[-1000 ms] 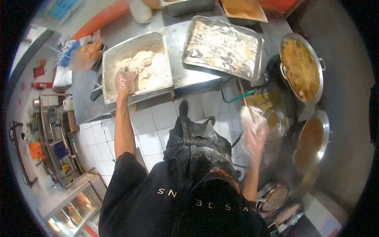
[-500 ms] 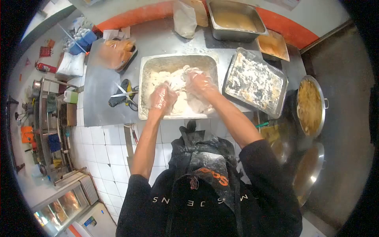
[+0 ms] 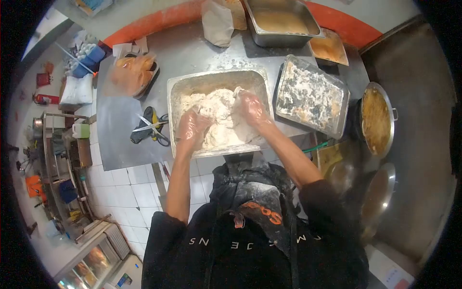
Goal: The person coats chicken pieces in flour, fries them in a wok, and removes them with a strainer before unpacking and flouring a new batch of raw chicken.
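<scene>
A deep metal pan (image 3: 172,91) stands at the table's front edge, holding a mound of flour-coated food pieces (image 3: 219,108) whose kind the flour hides. My left hand (image 3: 193,127), in a clear plastic glove, is inside the pan on the left, fingers curled against the floured pieces. On the right side of the mound my right hand (image 3: 252,110), gloved the same way, has its fingers closed around floured food. White flour hides some of the fingertips on both hands.
Right of the pan lies a flour-dusted tray (image 3: 313,96). Scissors (image 3: 153,126) rest at left, below a bag of orange-coloured food (image 3: 134,72). A deep steel container (image 3: 281,24) is at the back. A large pot (image 3: 377,123) stands off the table's right side.
Both hands have moved apart and slightly toward me, showing more of the floured mound between them. The view has shifted a little.
</scene>
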Tool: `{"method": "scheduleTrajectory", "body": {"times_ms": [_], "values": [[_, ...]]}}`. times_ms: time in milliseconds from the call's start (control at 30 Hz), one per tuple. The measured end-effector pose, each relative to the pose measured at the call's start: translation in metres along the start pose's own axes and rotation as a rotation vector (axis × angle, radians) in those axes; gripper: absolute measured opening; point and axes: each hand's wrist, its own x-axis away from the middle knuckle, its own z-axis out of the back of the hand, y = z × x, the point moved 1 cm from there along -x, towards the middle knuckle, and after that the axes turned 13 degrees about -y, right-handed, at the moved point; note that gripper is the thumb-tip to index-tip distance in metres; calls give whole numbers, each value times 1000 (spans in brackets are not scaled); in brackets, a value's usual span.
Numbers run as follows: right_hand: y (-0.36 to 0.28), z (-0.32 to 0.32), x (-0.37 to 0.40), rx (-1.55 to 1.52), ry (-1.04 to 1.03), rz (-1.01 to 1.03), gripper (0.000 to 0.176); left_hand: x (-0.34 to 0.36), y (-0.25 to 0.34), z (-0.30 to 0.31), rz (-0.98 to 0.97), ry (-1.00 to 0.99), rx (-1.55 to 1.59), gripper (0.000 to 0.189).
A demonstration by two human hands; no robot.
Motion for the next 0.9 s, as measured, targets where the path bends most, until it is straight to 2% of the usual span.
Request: {"method": "scheduleTrajectory", "body": {"times_ms": [67,100,133,200,233,267,300,333,367,433,467,533,567,600,667,700,733,767,800,833,867,900], "values": [[-8,14,-8,227,58,113,33,-2,17,-4,-23,126,-282,29],[-2,10,-6,417,137,219,26,-2,13,-10,65,125,80,28],[3,1,6,401,127,194,26,13,12,-11,86,104,76,28],[-17,17,7,-226,235,312,28,13,56,3,-71,195,-25,30],[-26,27,15,247,337,387,32,11,43,8,-98,46,-316,33],[-30,31,15,243,336,382,32,11,8,6,-94,41,-318,33],[-32,32,7,224,88,140,35,4,-34,0,-30,98,-272,33],[-31,35,3,193,-142,-106,38,-6,-51,-2,20,143,-232,33],[-29,44,5,186,-95,-117,38,-3,-6,-5,-17,189,-263,33],[-19,48,41,-144,318,305,42,12,31,-3,-80,187,-165,34],[-26,60,68,-153,340,264,42,26,38,-2,-115,198,-70,36],[-46,127,115,-209,126,-80,45,26,38,-3,-152,127,-188,60],[-1,116,136,-268,460,113,43,30,32,-7,-199,185,252,49],[14,130,172,-253,542,51,43,30,25,-12,-199,217,696,38],[36,165,251,-354,770,-27,54,25,16,-6,-127,124,341,39],[14,205,291,-425,663,-77,49,21,14,-5,-111,94,234,39],[42,214,333,-455,700,-127,42,15,13,-9,-100,71,183,40],[40,223,382,-272,892,-376,37,16,13,-14,-92,55,149,40],[76,232,424,-114,988,-464,38,13,15,-19,-84,34,119,40],[55,253,457,-21,1040,-584,37,9,14,-27,-87,12,89,40],[88,260,494,-9,1159,-677,31,6,16,-35,-87,-33,41,41],[118,276,523,169,1041,-846,24,-6,13,-43,-88,-93,-8,41]]}}
